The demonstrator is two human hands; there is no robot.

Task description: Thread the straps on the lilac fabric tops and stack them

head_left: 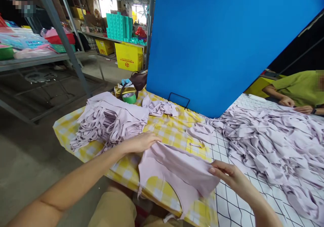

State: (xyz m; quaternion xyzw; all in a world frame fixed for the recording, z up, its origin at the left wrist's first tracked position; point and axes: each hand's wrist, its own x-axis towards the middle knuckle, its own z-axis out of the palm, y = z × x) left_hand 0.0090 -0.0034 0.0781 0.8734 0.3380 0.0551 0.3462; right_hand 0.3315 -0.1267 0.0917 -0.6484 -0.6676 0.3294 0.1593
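Note:
A pale lilac strappy top (181, 166) is stretched between my hands over the near edge of the table. My left hand (143, 142) has its fingers closed on the upper left corner of the top. At the opposite end, my right hand (229, 173) pinches the cloth between thumb and fingers. The straps hang toward my lap. Just beyond my left forearm lies a thick stack of similar lilac tops (113, 114), its strap loops bunched at the near side. Loose lilac pieces (201, 132) rest farther back on the yellow checked cloth (164, 127).
A large lilac heap (273, 142) covers the white grid-patterned cloth (227, 196) at right. Behind it, a person in a green shirt (301, 88) handles fabric. A tall blue panel (215, 44) stands at the back. Green tape (129, 98) sits beside a dark bag (139, 81).

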